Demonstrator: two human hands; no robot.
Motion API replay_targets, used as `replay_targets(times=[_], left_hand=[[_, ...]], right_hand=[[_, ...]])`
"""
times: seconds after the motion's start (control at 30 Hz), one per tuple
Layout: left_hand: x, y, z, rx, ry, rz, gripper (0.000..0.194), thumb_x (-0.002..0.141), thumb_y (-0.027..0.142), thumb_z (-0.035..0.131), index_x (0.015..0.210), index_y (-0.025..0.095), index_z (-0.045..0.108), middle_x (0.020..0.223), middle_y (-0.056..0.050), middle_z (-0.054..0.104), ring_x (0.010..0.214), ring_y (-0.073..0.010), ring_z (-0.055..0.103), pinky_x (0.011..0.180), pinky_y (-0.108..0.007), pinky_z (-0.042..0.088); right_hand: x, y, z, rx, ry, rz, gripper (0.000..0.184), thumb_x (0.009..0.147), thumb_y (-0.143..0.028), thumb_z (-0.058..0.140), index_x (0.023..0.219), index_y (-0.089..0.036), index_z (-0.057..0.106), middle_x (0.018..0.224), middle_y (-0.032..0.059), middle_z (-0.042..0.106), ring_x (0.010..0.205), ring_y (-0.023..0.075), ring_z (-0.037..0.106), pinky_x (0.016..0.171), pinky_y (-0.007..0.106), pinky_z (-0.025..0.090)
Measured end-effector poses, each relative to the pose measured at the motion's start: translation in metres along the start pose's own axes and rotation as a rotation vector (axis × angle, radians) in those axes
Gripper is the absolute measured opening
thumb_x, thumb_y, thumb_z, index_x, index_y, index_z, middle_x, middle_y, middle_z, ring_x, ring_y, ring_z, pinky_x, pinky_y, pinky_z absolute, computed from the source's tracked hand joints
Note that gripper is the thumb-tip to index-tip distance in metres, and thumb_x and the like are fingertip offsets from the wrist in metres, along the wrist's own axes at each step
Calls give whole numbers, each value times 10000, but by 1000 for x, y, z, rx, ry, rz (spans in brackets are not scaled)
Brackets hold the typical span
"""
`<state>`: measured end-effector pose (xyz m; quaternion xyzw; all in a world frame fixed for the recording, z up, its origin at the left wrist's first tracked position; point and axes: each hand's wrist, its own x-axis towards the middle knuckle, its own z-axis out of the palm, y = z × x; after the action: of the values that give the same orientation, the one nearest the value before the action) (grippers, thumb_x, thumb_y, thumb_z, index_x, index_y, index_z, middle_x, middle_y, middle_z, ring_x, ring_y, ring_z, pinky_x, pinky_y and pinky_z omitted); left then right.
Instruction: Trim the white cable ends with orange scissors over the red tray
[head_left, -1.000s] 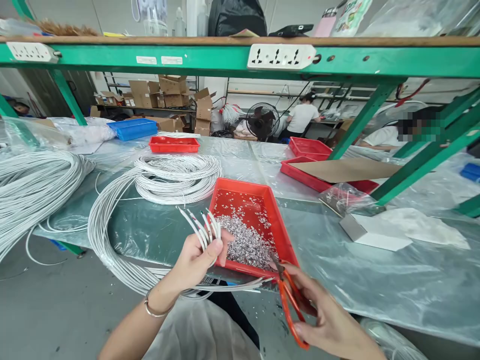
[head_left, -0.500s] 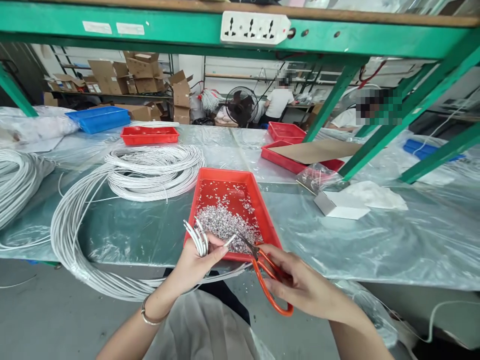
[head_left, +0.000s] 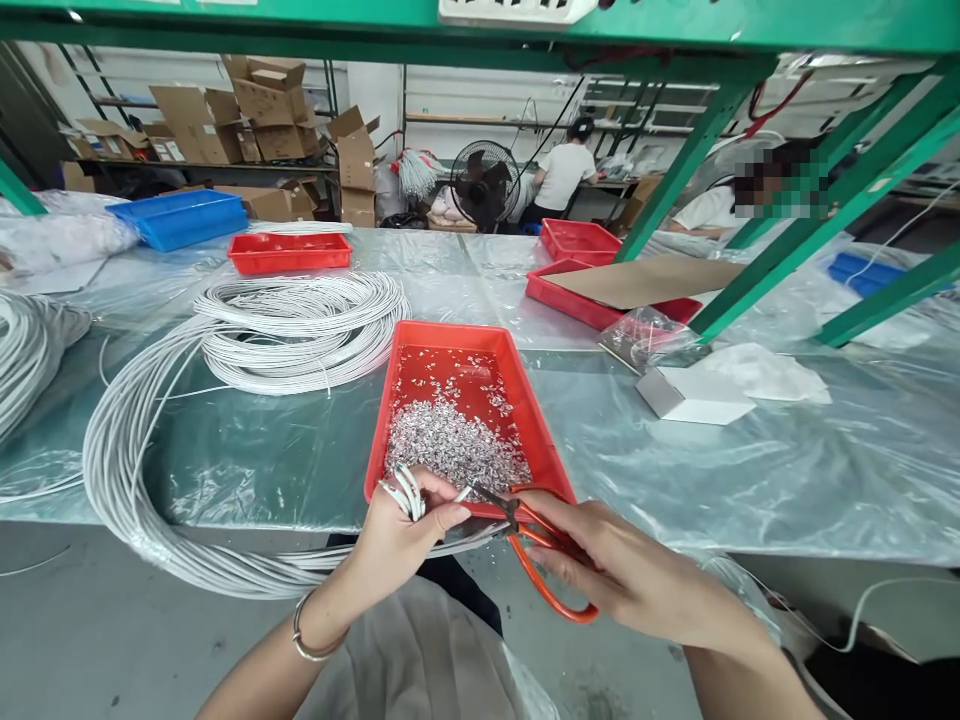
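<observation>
My left hand is closed on several white cables; one cable end sticks out between thumb and forefinger. Orange-handled scissors are held in my right hand, with their dark blades pointing left at that cable end. Whether the blades touch it is too small to tell. Beneath and behind both hands lies a red tray with a heap of small shiny metal pieces. A thick bundle of white cable curves from the coil round to below my left hand.
More white cable lies at the far left. A small red tray and a blue tray stand at the back. To the right are an open white box and green shelf posts. Two people sit beyond the table.
The view has tilted down. My left hand has singled out one cable end from the fanned bunch. The scissors have come left and up to that end.
</observation>
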<state>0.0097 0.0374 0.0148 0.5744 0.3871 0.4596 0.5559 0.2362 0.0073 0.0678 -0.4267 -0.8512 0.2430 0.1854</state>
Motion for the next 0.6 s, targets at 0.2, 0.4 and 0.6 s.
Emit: replay_targets(times=[0.2, 0.4, 0.6], left_hand=[[3, 5, -12, -182, -319, -91, 355, 808, 464, 564, 733, 118, 595, 449, 25, 527, 375, -96, 522, 461, -213, 387], [1, 6, -6, -141, -261, -107, 356, 835, 463, 528, 774, 120, 598, 436, 45, 477, 345, -67, 452, 407, -188, 327], [-3, 3, 6, 43, -179, 34, 305, 872, 391, 492, 800, 124, 622, 631, 9, 504, 397, -44, 424, 388, -184, 321]], right_hand=[[10, 0, -7, 43, -138, -9, 198, 896, -208, 446, 1071, -213, 538, 712, 10, 582, 614, 155, 521, 576, 248, 416], [17, 9, 11, 532, 134, 111, 139, 824, -293, 582, 765, -167, 587, 507, -71, 323, 433, 79, 278, 403, 214, 234], [45, -10, 42, 965, 326, 159, 269, 723, -349, 713, 587, -157, 581, 410, -54, 459, 371, 62, 351, 393, 209, 239]])
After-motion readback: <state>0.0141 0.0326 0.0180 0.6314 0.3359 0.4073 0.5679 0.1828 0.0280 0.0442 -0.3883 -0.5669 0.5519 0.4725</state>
